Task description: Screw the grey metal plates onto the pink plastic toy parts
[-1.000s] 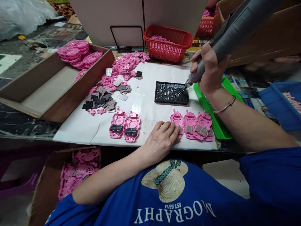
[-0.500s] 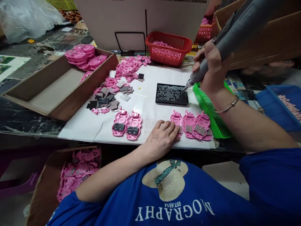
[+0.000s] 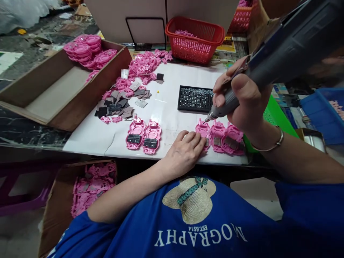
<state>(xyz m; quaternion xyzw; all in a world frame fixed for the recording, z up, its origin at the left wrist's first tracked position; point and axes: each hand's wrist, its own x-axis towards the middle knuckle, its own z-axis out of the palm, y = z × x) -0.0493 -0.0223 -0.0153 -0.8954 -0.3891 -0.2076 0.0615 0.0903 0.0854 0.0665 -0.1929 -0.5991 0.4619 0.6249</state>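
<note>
My right hand (image 3: 243, 98) is wrapped round a grey electric screwdriver (image 3: 274, 61), whose tip touches the top of a pink plastic shell (image 3: 202, 129). My left hand (image 3: 185, 152) lies flat with fingers together, pressing on that same shell at the table's front edge. Two more pink shells (image 3: 225, 138) with grey plates lie to its right, partly hidden by my right hand. A pair of pink shells (image 3: 143, 138) with dark plates lies to the left. A black screw tray (image 3: 195, 99) sits behind them.
A heap of pink parts and grey plates (image 3: 126, 96) covers the table's left. A brown cardboard box (image 3: 53, 89) holds stacked pink shells. A red basket (image 3: 195, 39) stands at the back, a green tray (image 3: 271, 114) and blue bin (image 3: 322, 114) to the right. A carton of pink parts (image 3: 88, 186) sits below.
My right hand has brought the screwdriver down and forward from the black screw tray to the pink shell under my left fingers. The left hand stayed in place.
</note>
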